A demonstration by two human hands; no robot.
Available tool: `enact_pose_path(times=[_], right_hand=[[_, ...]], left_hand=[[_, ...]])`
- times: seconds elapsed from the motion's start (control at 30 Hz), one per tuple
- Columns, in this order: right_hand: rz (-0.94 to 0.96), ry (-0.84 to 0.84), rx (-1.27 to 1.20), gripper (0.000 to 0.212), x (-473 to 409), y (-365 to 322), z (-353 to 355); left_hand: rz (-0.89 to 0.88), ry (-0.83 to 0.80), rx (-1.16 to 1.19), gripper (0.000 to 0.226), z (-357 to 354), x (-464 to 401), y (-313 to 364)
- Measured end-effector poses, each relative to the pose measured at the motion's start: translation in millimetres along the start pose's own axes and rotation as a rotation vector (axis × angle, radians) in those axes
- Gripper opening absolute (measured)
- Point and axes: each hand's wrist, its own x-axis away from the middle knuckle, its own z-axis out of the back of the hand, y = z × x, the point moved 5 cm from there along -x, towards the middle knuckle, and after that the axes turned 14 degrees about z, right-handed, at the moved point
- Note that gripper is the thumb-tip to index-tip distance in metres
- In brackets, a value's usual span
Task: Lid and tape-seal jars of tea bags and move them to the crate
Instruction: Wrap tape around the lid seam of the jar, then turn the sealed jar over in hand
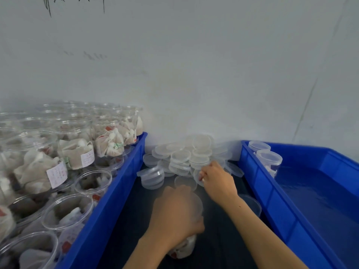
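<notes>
Your left hand [174, 212] grips the jar [184, 247] at lower centre to steady it; your right hand [217, 179] pinches a lid [196, 175] from the pile [186, 154].

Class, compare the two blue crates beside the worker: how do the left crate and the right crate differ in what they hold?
The left crate is packed with clear jars of tea bags, the near ones plainly open with no lids; the right crate holds only two lidded jars at its far corner. The left crate's floor is hidden by jars; much of the right crate's blue floor shows. Both are blue plastic and flank the dark surface with the heap of lids.
</notes>
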Motion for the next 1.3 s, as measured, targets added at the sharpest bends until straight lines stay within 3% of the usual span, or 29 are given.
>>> enact_pose_path(times=[0.33,0.5,0.57,0.67,0.77,0.9,1.03,1.13,1.3], right_hand=[[0.144,0.162,-0.215,0.052,50,-11,4],[0.083,0.287,-0.417,0.041,66,-7,11],[0.095,0.31,-0.395,0.042,70,-8,15],[0.203,0.3,-0.278,0.057,73,-15,18],[0.235,0.312,-0.19,0.07,74,-12,18],[0.34,0.221,0.042,0.081,78,-6,10],[0.31,-0.003,0.217,0.093,85,7,-25],[0.291,-0.113,0.209,0.089,89,9,-53],[0.239,-0.261,0.204,0.085,92,6,-85]], left_hand=[[0.111,0.113,-0.019,0.071,9,-21,-7],[0.069,-0.016,-0.093,0.091,5,-30,-11],[0.045,0.008,0.046,0.079,13,-29,-9],[-0.063,0.179,0.445,0.039,35,-19,2],[-0.095,0.143,0.465,0.033,39,-18,19],[-0.044,0.153,0.242,0.038,32,-29,13],[0.085,-0.001,0.168,0.073,12,-31,-9],[0.206,0.023,0.062,0.095,1,-26,-21],[0.279,0.121,0.15,0.079,2,-23,-27]])
